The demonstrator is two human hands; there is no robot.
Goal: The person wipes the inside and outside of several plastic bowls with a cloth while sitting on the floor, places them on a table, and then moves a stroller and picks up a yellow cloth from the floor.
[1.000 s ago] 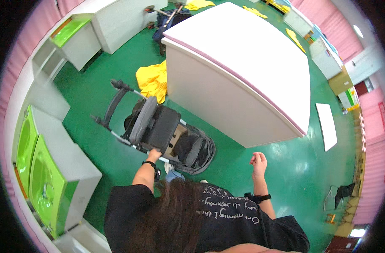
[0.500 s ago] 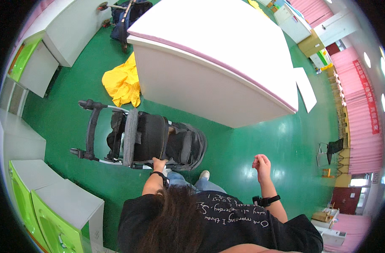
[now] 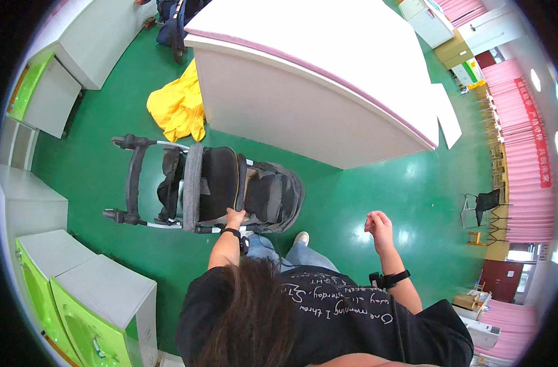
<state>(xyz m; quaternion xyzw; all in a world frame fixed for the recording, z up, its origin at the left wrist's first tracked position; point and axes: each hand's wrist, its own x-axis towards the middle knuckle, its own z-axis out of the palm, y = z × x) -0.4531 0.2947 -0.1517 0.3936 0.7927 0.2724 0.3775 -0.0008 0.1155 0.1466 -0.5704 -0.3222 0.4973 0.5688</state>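
Observation:
A grey and black stroller (image 3: 193, 189) stands on the floor in front of me, its handlebar (image 3: 132, 181) at the left and its folded hood (image 3: 285, 196) at the right. My left hand (image 3: 235, 216) grips the near end of a black padded panel (image 3: 241, 180) in the middle of the stroller. Some of those fingers are hidden behind the panel's edge. Away from the stroller to the right, my right hand (image 3: 378, 225) hangs in the air with its fingers curled in. Nothing shows in it.
Beyond the stroller is a large white-topped block (image 3: 315, 116). Yellow cloth (image 3: 178, 107) lies against its left corner. Green-fronted cabinets (image 3: 89, 318) stand at the lower left, a grey cabinet (image 3: 52, 92) at the upper left. A black chair (image 3: 487, 202) is far right.
My left hand has moved slightly right and away from me along the stroller. The black panel has shifted right, showing a gap beside it. My right hand stays curled.

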